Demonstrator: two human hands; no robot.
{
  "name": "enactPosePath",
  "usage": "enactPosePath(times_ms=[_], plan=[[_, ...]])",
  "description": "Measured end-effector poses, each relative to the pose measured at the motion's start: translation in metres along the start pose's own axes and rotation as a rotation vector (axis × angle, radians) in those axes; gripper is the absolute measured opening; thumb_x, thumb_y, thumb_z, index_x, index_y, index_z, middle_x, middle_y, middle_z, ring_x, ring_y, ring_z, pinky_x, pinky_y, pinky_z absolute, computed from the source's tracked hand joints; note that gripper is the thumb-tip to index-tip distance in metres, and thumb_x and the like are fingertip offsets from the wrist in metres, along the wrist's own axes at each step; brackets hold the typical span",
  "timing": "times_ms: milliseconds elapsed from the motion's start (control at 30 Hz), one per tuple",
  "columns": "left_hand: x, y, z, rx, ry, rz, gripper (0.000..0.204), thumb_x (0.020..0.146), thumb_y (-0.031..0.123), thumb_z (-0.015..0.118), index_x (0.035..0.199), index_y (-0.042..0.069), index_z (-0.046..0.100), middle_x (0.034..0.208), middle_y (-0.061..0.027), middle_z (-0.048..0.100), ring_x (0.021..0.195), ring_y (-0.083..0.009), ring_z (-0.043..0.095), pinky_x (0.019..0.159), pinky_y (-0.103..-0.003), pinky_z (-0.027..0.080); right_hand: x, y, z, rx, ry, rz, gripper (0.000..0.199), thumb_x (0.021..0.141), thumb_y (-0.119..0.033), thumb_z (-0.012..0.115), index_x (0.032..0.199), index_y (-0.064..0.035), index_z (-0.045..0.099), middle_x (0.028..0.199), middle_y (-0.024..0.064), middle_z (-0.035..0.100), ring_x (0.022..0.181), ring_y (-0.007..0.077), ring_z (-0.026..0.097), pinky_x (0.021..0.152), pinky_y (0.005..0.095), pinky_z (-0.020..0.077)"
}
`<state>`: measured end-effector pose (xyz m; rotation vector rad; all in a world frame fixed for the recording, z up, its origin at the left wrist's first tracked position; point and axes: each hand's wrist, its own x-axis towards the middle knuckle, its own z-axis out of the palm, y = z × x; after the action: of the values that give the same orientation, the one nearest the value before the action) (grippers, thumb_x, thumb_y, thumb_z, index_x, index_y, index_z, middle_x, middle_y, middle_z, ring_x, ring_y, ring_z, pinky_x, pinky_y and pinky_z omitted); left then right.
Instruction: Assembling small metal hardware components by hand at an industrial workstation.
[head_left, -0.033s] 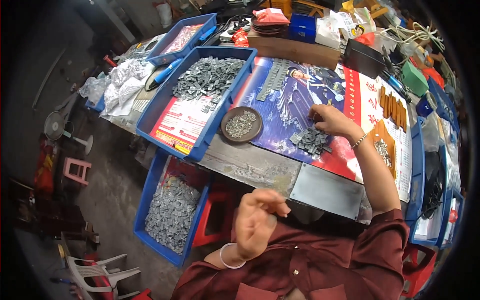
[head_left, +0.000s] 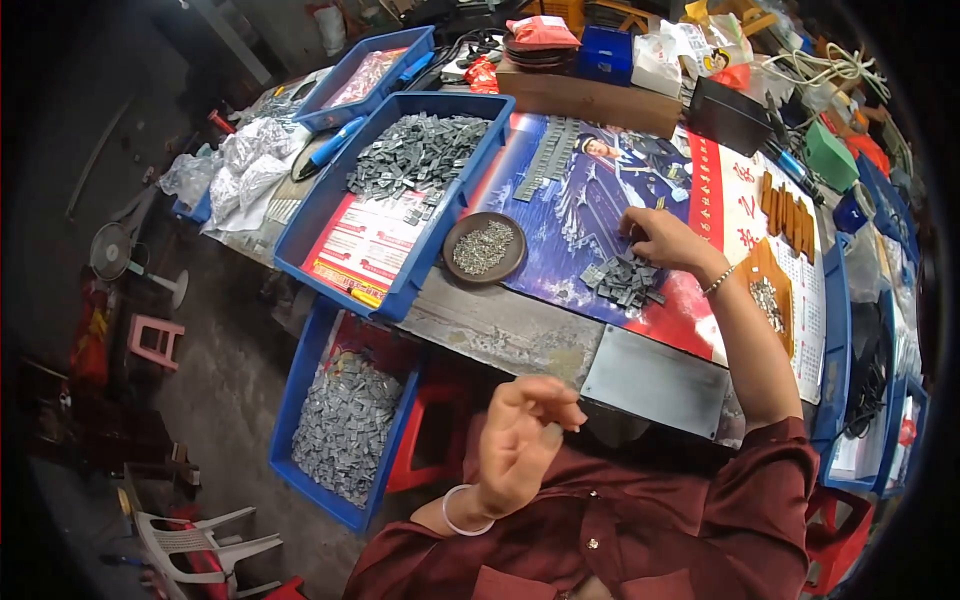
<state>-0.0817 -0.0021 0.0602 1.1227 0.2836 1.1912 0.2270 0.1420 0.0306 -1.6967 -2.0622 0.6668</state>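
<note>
My right hand (head_left: 662, 238) reaches over the table at the far edge of a small heap of dark grey metal pieces (head_left: 622, 281). Its fingers bend down and close together; something dark shows between them, too small to make out. In front of my chest, away from the table, my left hand (head_left: 520, 440) is raised palm inward. Its fingers are loosely curled with the thumb apart, and nothing shows in them. A round brown dish (head_left: 453, 262) of small shiny metal parts stands left of the heap. Farther back, flat grey pieces (head_left: 550, 158) lie in rows on the printed sheet.
A blue tray (head_left: 290, 262) of grey pieces stands at the left, with another blue tray (head_left: 283, 440) lower down beside a red stool (head_left: 425, 440). To the right lie an orange-brown holder (head_left: 768, 262) with small parts and several brown strips (head_left: 787, 217). A wooden block (head_left: 590, 100) spans the back.
</note>
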Motion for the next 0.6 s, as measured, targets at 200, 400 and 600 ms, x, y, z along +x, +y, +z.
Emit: enactPosePath(times_ms=[200, 400, 600], plan=[[-0.003, -0.024, 0.007, 0.149, -0.067, -0.128, 0.032, 0.090, -0.001, 0.050, 0.121, 0.000, 0.041, 0.113, -0.0118, 0.052, 0.090, -0.0140, 0.055, 0.081, -0.028, 0.045, -0.002, 0.014, 0.003, 0.148, -0.001, 0.115, 0.033, 0.070, -0.006, 0.065, 0.101, 0.0015, 0.057, 0.085, 0.0129, 0.062, 0.080, 0.0224, 0.060, 0.074, 0.0320, 0.0480], [-0.010, -0.037, 0.007, 0.204, -0.079, -0.307, 0.027, 0.091, -0.001, 0.052, 0.117, 0.000, 0.045, 0.106, -0.0095, 0.056, 0.090, -0.0123, 0.055, 0.084, -0.026, 0.046, 0.006, 0.029, 0.011, 0.101, -0.005, -0.003, 0.032, 0.069, -0.007, 0.069, 0.098, 0.0014, 0.056, 0.088, 0.0118, 0.062, 0.081, 0.0221, 0.059, 0.073, 0.0331, 0.0471], [-0.015, -0.053, 0.005, 0.265, -0.150, -0.380, 0.027, 0.092, 0.000, 0.052, 0.118, -0.001, 0.046, 0.105, -0.0083, 0.056, 0.092, -0.0110, 0.055, 0.084, -0.025, 0.046, 0.006, 0.022, 0.007, 0.139, 0.010, 0.098, 0.037, 0.066, -0.007, 0.072, 0.099, 0.0008, 0.058, 0.084, 0.0093, 0.059, 0.079, 0.0196, 0.057, 0.070, 0.0317, 0.0476]])
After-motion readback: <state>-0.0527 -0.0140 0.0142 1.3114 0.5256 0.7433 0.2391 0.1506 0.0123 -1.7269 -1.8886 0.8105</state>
